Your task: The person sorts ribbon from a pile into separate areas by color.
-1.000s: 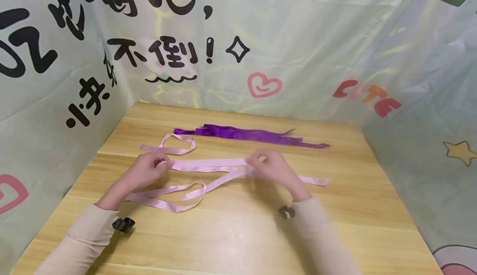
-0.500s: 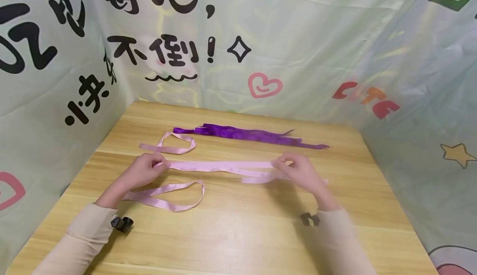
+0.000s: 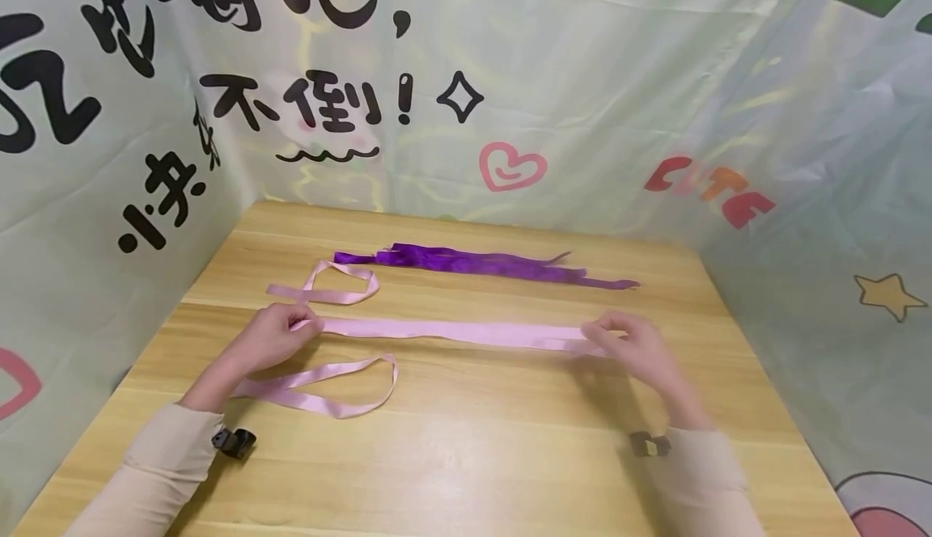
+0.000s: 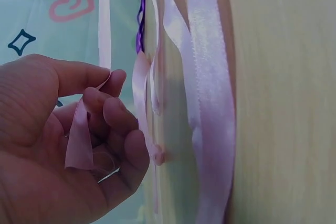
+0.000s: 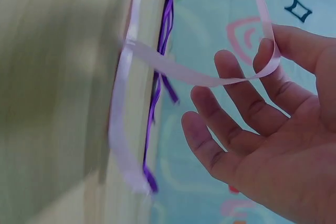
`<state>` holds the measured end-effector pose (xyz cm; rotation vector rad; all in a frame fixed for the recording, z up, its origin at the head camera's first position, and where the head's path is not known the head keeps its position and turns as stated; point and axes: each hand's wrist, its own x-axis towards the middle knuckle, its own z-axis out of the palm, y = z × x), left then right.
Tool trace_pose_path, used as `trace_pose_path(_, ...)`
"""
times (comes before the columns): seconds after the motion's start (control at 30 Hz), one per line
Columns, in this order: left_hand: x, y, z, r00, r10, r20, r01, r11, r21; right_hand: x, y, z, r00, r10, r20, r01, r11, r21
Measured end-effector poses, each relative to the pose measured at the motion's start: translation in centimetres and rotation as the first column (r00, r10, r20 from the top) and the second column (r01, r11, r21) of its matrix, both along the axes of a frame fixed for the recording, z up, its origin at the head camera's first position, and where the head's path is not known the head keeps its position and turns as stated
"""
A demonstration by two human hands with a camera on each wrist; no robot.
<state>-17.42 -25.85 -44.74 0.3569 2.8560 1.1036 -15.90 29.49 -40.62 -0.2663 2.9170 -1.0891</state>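
Observation:
A pale pink ribbon (image 3: 451, 331) stretches sideways between the two hands, over the middle of the wooden table. My left hand (image 3: 269, 339) pinches it near one end between thumb and fingertips. In the left wrist view, a short tail of this ribbon (image 4: 80, 148) hangs inside the palm. At the other side, my right hand (image 3: 644, 351) holds the ribbon between thumb and index finger, the other fingers loosely spread. Past that pinch, the right wrist view shows the ribbon (image 5: 178, 71) sagging away toward more pink ribbon on the table.
Behind the hands lies a bundle of purple ribbons (image 3: 480, 264). A looped pink ribbon (image 3: 342, 296) sits at the back left, and another pink loop (image 3: 328, 403) lies nearer, beside the left forearm. A printed cloth backdrop (image 3: 604, 76) encloses the wooden table (image 3: 451, 472) at the back and sides.
My right hand has slid to the right along the pink ribbon, lengthening the straight span between the hands. The ribbon's loose crossing tail has drawn rightward with it. My left hand stays nearly in place.

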Motion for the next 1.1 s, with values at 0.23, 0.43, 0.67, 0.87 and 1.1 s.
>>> trace_pose_path(0.23, 0.0, -0.1, -0.1, 1.0, 0.018, 0.022, -0.018, 1.0, -0.017, 0.7, 2.4, -0.8, 0.998, -0.06, 0.017, 0.06, 0.997, 0.051)
trace_pose_path(0.43, 0.0, -0.1, -0.3, 0.999, 0.033, 0.035, -0.032, 0.999, -0.034, 1.2, 4.3, -1.5, 0.994, -0.107, 0.034, 0.104, 0.992, 0.072)
trace_pose_path(0.67, -0.1, -0.2, -1.0, 0.999, 0.038, 0.017, -0.037, 0.998, -0.056, 1.8, 5.7, -2.1, 0.988, -0.123, 0.098, 0.114, 0.989, 0.097)
trace_pose_path(0.87, -0.2, 0.0, -1.3, 0.999, 0.035, 0.002, -0.034, 0.995, -0.089, 1.9, 6.0, -2.5, 0.989, -0.116, 0.095, 0.102, 0.985, 0.14)
trace_pose_path(1.1, 0.0, 0.2, -1.4, 0.999, 0.037, -0.012, -0.038, 0.99, -0.139, 1.7, 6.0, -2.9, 0.991, -0.102, 0.091, 0.084, 0.979, 0.184)
